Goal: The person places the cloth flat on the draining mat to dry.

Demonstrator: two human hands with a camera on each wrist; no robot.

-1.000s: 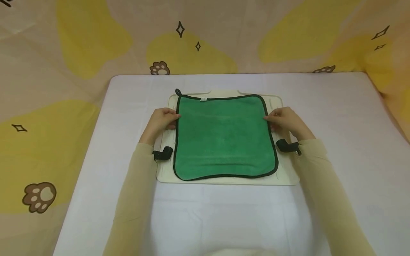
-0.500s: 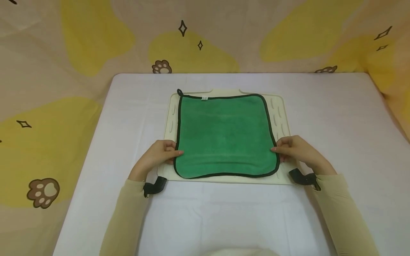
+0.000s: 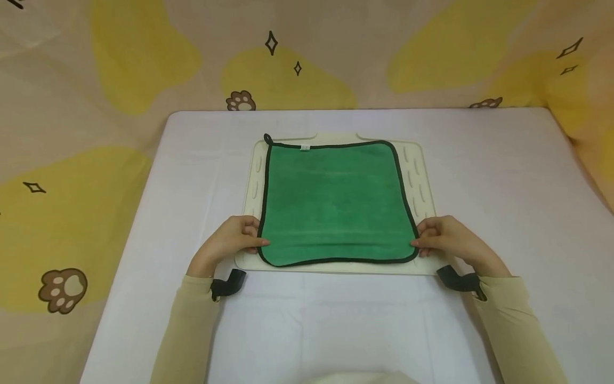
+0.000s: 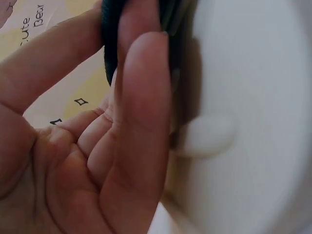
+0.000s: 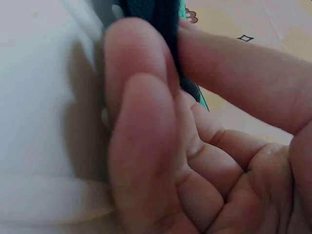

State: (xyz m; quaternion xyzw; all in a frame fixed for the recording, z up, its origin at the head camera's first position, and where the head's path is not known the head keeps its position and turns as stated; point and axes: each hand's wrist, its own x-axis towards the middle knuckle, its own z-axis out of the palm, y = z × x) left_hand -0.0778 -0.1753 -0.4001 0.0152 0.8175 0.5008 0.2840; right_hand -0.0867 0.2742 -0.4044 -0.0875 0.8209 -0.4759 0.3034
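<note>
A green cloth [image 3: 336, 202] with a dark bound edge, a hanging loop and a small white tag lies spread flat on a cream board [image 3: 254, 261]. Close to its near left corner, my left hand [image 3: 235, 237] pinches the side edge, thumb on top and fingers underneath. The right hand [image 3: 448, 238] pinches the opposite edge near the near right corner in the same way. Both wrist views show the dark edging, seen in the left one as a dark border [image 4: 113, 44], between thumb and fingers. The cloth's underside is hidden in the head view.
The board, with raised oblong ridges along its sides, rests on a white-covered table [image 3: 508, 176]. Behind and to the left hangs a patterned curtain [image 3: 192, 53] in yellow and beige. A black wrist mount [image 3: 229, 284] sits at each cuff.
Both hands have slid along the cloth's side edges towards the near corners, moving nearer to the body. The cloth and board have stayed about where they were.
</note>
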